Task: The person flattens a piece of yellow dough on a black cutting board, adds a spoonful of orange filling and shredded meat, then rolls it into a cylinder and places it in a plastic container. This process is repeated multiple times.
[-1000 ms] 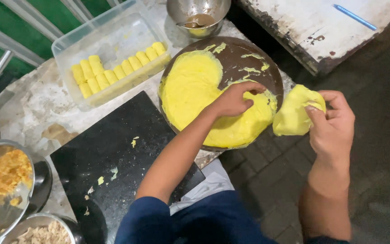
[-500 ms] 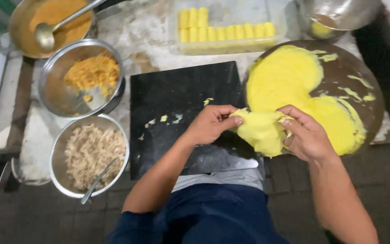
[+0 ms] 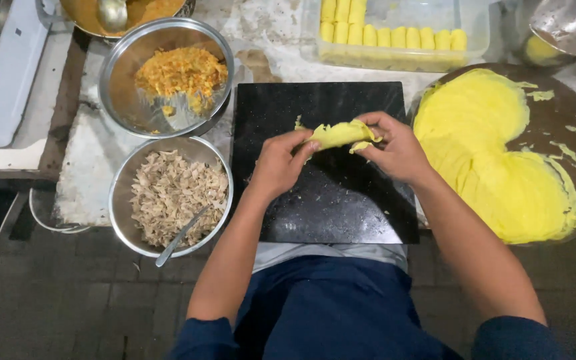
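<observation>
a: what have you got there?

b: a thin yellow wrapper [image 3: 341, 133], pinched at each end, my left hand [image 3: 280, 163] and right hand [image 3: 398, 148] both closed on it, just above the black board [image 3: 331, 200].

a: which step is that?

b: spreading it out, i'd say. it wants laying flat, without tearing.

The top edge cuts off the ladle pot [image 3: 128, 13] and the clear roll tray [image 3: 395, 33].
</observation>
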